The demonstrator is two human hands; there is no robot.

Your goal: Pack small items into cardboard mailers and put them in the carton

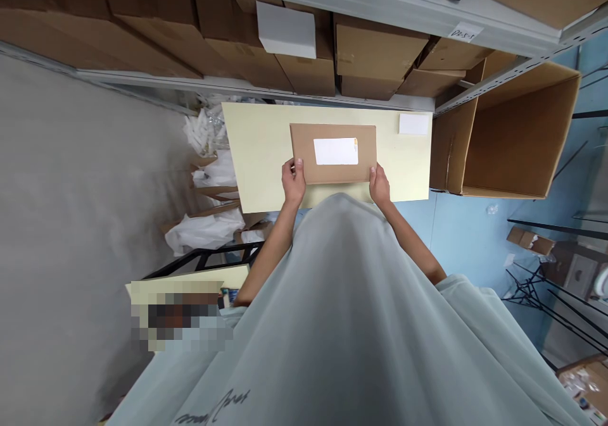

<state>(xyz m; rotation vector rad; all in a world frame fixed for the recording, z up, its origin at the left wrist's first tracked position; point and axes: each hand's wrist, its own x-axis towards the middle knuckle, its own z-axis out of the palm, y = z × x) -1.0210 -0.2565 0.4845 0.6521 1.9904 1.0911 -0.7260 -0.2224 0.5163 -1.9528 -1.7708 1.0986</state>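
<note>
A flat brown cardboard box [332, 174] with a white label [335, 151] on its upper face is held level over a pale yellow tabletop [259, 160]. At its lower left corner, my left hand [294, 182] grips the edge, thumb on top. The lower right corner is pinched by my right hand [379, 184]. A small white paper [413, 124] lies at the tabletop's far right corner. Whether the box touches the tabletop, I cannot tell.
Shelves with brown boxes [380, 52] and a white box [286, 30] run behind the table. A large open carton [517, 138] stands right. White plastic bags [206, 230] are at left. Another person [175, 315], blurred, is at lower left.
</note>
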